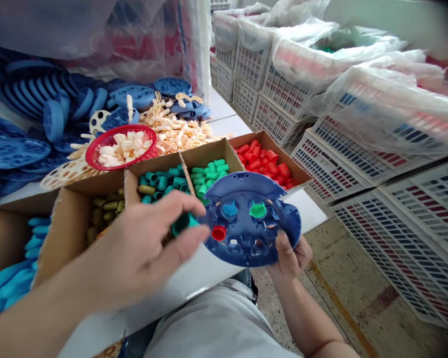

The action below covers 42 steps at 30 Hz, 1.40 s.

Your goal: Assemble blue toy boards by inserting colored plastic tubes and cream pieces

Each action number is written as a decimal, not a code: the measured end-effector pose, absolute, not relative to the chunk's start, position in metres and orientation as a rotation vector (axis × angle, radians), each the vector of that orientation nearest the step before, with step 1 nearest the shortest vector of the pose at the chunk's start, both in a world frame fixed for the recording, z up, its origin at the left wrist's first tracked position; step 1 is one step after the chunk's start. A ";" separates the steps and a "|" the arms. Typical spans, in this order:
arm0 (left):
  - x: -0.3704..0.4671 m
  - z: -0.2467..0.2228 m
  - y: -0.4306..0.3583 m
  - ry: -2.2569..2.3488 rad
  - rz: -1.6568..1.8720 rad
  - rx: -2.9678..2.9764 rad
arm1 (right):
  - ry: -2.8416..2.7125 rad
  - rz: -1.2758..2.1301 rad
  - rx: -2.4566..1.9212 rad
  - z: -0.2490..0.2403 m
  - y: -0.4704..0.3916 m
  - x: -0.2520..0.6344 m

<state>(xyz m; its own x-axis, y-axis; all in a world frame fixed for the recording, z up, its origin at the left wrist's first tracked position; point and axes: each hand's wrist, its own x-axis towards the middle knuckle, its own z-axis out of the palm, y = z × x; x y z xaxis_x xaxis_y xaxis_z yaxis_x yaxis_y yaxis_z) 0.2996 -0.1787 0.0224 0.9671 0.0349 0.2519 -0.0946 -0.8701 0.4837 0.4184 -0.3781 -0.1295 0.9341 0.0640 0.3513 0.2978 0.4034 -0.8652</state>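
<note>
My right hand [291, 254] grips the right edge of a dark blue round plastic shell [242, 187], thumb on its inner face. Set in the shell are a red plastic cap [219, 232], a green one [258, 211] and a light blue one [230, 210]. My left hand [138, 243], slightly blurred, pinches a teal plastic cap [183, 223] between thumb and fingers, close to the shell's left edge. Behind the shell, cardboard compartments hold teal caps [168, 180], green caps [210, 173] and red caps [263, 161].
More compartments hold olive caps [108, 206] and light blue pieces [13, 283] on the left. A red basket [93, 154] of whitish pieces stands behind, beside a heap of cream parts [171, 127] and stacked blue shells [33, 94]. White crates [388, 248] line the right.
</note>
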 end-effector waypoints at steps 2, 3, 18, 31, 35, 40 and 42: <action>0.284 0.001 -0.199 -0.078 0.480 2.593 | -0.370 -0.134 -1.151 -0.128 -0.369 0.416; 0.280 -0.010 -0.208 -0.072 0.594 2.605 | -0.382 -0.124 -1.152 -0.126 -0.365 0.414; 0.266 -0.051 -0.216 -0.212 1.038 2.872 | -0.482 -0.076 -1.253 -0.122 -0.348 0.398; 0.249 -0.021 -0.225 -0.058 0.867 2.444 | -0.482 -0.034 -1.233 -0.118 -0.335 0.394; 0.249 -0.026 -0.238 -0.131 0.767 2.448 | -0.491 -0.013 -1.220 -0.121 -0.335 0.394; 0.261 -0.043 -0.237 -0.102 0.727 2.434 | -0.511 0.003 -1.182 -0.123 -0.336 0.396; 0.264 -0.042 -0.233 -0.073 0.742 2.462 | -0.515 0.002 -1.163 -0.122 -0.335 0.395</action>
<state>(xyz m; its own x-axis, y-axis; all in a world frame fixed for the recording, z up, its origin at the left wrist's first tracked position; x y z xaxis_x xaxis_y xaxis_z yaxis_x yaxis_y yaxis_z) 0.2635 -0.2334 -0.0418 0.8454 0.1057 0.5236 -0.2051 -0.8408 0.5010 0.3951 -0.3351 -0.1225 0.8841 0.2630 0.3862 0.2599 0.4102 -0.8742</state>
